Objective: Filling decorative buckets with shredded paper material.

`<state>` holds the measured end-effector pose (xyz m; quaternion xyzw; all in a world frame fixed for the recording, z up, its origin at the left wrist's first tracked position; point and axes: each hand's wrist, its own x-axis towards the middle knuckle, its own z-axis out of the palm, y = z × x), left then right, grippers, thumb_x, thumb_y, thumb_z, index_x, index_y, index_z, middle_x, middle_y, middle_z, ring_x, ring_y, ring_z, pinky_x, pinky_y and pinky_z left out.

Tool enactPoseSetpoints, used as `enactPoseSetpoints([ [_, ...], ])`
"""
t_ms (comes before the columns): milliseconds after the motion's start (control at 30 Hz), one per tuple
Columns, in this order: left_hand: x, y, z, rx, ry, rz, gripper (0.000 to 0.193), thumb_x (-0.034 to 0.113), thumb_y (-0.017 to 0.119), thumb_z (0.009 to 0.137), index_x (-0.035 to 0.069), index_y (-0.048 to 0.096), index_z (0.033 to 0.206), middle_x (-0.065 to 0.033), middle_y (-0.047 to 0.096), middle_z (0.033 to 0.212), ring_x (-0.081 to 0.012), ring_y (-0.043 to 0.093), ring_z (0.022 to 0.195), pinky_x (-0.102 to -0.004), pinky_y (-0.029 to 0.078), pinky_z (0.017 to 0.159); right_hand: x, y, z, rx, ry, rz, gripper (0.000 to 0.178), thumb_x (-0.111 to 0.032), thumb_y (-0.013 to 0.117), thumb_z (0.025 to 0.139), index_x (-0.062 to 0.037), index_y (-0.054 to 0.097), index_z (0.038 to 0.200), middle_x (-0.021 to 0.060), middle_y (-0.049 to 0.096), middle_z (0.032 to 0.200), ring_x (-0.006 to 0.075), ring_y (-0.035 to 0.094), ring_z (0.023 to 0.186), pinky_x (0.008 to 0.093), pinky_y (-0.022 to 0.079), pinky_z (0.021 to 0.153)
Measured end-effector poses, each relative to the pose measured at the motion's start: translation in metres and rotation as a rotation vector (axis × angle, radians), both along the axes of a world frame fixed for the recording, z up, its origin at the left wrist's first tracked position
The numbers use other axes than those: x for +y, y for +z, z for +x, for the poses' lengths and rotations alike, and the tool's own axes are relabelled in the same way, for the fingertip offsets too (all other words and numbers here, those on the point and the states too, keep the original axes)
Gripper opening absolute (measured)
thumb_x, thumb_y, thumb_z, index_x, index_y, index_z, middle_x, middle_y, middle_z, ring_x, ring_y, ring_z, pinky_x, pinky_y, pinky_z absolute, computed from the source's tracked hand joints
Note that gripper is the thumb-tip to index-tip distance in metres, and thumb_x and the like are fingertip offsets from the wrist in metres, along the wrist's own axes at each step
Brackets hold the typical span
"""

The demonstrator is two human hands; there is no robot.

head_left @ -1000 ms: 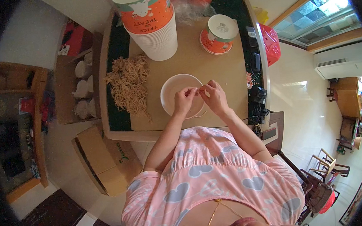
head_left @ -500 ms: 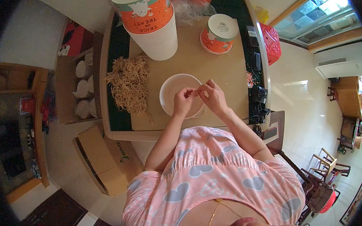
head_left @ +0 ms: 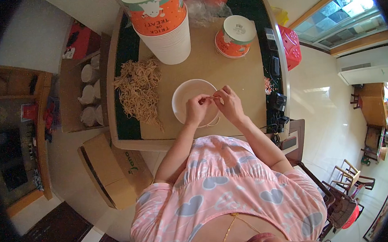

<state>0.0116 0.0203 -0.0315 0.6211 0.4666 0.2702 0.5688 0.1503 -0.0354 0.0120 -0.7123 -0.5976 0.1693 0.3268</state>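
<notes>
An open white paper bucket [head_left: 180,99] stands in front of me on a cardboard sheet. Over its right side my left hand [head_left: 197,111] and my right hand [head_left: 229,104] meet, thumbs and fingers pinched together. A thin strand of beige twine [head_left: 213,123] hangs below them at the bucket's near rim, and a short bit of it appears between the two pinches. The exact crossing of the strand is too small to make out. Left of the bucket lies a tangled heap of beige twine [head_left: 139,91].
A tall stack of white paper buckets [head_left: 167,46] rises at the far left, topped by an orange printed one. Farther right sits an upturned orange and green bucket [head_left: 237,36]. Chargers and cables [head_left: 277,119] line the table's right edge. A cardboard box [head_left: 110,172] is on the floor.
My fingers have shifted slightly, with the fingertips a little farther apart and more strand visible between them. The bucket has moved very slightly right; the other things stay put.
</notes>
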Motion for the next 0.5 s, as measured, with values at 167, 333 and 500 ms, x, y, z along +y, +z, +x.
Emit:
enactPoseSetpoints([
  [167, -0.002, 0.011, 0.004, 0.022, 0.005, 0.004, 0.011, 0.01, 0.063, 0.08, 0.003, 0.067, 0.087, -0.0079, 0.067, 0.073, -0.0136, 0.065, 0.067, -0.0261, 0.05, 0.061, -0.001, -0.001, 0.002, 0.0, -0.009, -0.024, 0.005, -0.007, 0.059, 0.075, -0.0063, 0.061, 0.08, 0.0103, 0.055, 0.082, 0.029, 0.057, 0.077, 0.0373, 0.047, 0.067],
  [333, -0.002, 0.02, 0.009, 0.126, -0.014, 0.12, 0.011, 0.011, 0.064, 0.078, 0.003, 0.067, 0.084, -0.0113, 0.067, 0.074, -0.0184, 0.066, 0.068, -0.0289, 0.051, 0.061, 0.0, -0.001, 0.003, -0.03, 0.02, 0.011, 0.006, -0.007, 0.06, 0.074, -0.0073, 0.062, 0.08, 0.0103, 0.055, 0.08, 0.0286, 0.056, 0.077, 0.0371, 0.047, 0.067],
  [500, -0.001, 0.027, 0.008, 0.19, -0.029, 0.144, 0.012, 0.013, 0.065, 0.077, 0.003, 0.066, 0.083, -0.0129, 0.066, 0.074, -0.0232, 0.066, 0.069, -0.0319, 0.051, 0.062, -0.001, -0.002, 0.004, -0.049, 0.042, 0.002, 0.007, -0.008, 0.062, 0.074, -0.0086, 0.064, 0.081, 0.0101, 0.055, 0.079, 0.0284, 0.056, 0.076, 0.0371, 0.046, 0.066],
])
